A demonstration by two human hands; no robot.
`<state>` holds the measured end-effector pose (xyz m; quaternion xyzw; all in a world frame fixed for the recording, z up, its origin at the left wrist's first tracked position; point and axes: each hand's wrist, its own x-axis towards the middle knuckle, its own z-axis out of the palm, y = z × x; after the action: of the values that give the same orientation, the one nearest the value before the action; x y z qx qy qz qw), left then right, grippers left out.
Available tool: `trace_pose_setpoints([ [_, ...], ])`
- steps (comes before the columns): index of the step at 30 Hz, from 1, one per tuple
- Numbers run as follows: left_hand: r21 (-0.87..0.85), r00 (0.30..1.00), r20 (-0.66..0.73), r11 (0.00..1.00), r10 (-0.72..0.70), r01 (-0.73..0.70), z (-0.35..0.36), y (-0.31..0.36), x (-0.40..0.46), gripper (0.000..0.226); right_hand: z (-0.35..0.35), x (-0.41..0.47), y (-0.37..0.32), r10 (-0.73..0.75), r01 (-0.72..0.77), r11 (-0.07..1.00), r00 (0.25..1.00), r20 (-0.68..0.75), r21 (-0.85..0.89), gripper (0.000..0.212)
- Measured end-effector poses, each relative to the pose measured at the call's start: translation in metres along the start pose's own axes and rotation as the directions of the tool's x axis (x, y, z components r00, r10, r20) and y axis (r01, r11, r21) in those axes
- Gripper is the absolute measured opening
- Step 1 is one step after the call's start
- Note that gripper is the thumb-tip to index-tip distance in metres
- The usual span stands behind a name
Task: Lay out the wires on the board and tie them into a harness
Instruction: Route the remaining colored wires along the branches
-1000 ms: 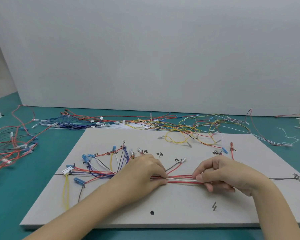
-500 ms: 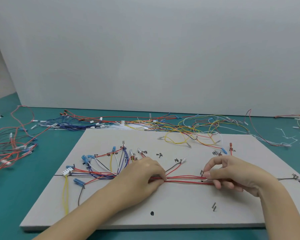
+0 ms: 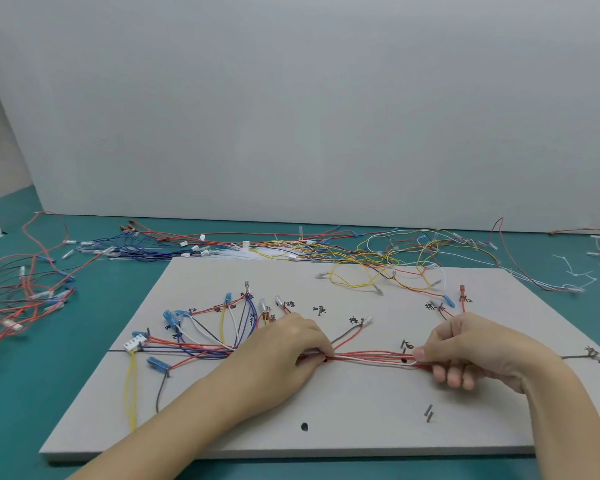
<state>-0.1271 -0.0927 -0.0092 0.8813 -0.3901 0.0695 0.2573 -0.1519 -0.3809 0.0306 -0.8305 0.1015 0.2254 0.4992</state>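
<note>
A pale grey board (image 3: 343,431) lies on the teal table. A bundle of red, white and dark wires (image 3: 371,358) runs left to right along its middle. My left hand (image 3: 284,348) pinches the bundle near the board's centre. Further right, my right hand (image 3: 471,348) grips the same bundle between thumb and fingers, and the stretch between the hands is pulled straight. On the left the wires fan out to blue terminals (image 3: 168,317) and a white connector (image 3: 134,342). Black handwritten marks dot the board.
Loose wires lie heaped along the table behind the board (image 3: 378,247) and in a red tangle at the left (image 3: 18,296). Yellow wire loops (image 3: 357,278) spill onto the board's far edge. White cable ties (image 3: 575,271) lie at the right. A grey wall stands behind.
My right hand has slid rightwards along the bundle, lengthening the straight stretch between the hands. My left hand has kept its pinch in place.
</note>
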Motion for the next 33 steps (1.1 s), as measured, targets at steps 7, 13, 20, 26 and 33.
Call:
trace_pose_setpoints([
  [7, 0.049, 0.999, 0.017, 0.998, -0.030, 0.029, -0.002, 0.006, 0.002, 0.019, 0.002, 0.001, -0.001, -0.064, 0.063, 0.998, 0.996, -0.063, -0.015, 0.023],
  [13, 0.191, 0.999, 0.041, 0.982, -0.015, 0.007, -0.005, 0.020, 0.019, 0.021, 0.005, 0.000, -0.005, -0.115, 0.117, 0.993, 0.987, -0.113, 0.011, 0.009],
  [20, 0.149, 0.992, 0.118, 0.987, 0.033, -0.051, 0.007, 0.033, 0.038, 0.030, 0.009, 0.001, -0.007, -0.154, 0.152, 0.988, 0.978, -0.138, -0.024, 0.006],
  [26, 0.153, 0.995, 0.093, 0.987, 0.029, -0.043, 0.029, 0.047, 0.049, 0.028, 0.013, 0.004, -0.008, -0.155, 0.150, 0.988, 0.979, -0.129, -0.044, 0.003],
  [33, 0.010, 0.999, -0.017, 0.999, -0.043, 0.043, 0.044, 0.054, 0.056, 0.021, 0.010, 0.005, -0.004, -0.103, 0.116, 0.992, 0.971, -0.214, 0.053, 0.015],
])
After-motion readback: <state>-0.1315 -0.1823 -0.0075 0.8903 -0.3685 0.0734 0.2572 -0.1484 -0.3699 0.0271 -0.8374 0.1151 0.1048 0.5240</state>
